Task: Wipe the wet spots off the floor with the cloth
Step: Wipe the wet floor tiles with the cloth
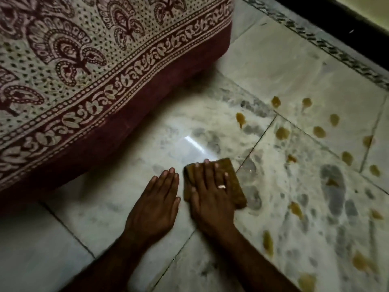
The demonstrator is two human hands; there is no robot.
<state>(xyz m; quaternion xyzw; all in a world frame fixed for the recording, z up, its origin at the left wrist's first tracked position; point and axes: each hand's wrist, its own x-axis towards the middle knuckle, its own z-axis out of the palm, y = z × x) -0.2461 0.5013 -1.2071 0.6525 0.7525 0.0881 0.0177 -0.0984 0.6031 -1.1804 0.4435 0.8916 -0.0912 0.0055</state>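
A: Count check on my feed?
B: I get two hands: left hand [155,207], right hand [210,197]. One cloth [235,186]. One ring [221,186].
A: Wet spots [282,133]?
B: I count sixteen, all brown. The ones low on the right are blurred, so I may be off by one.
A: Anything else?
B: One patterned bedspread [84,70]. That's all I can count.

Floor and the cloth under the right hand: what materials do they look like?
Floor: looks like polished marble or marble-look tile; grey veining, grout lines and a bright glare patch suggest a glossy finish. Cloth: brown, folded thick, matte, probably an absorbent woven or sponge-like fabric; its weave is too blurred to tell.
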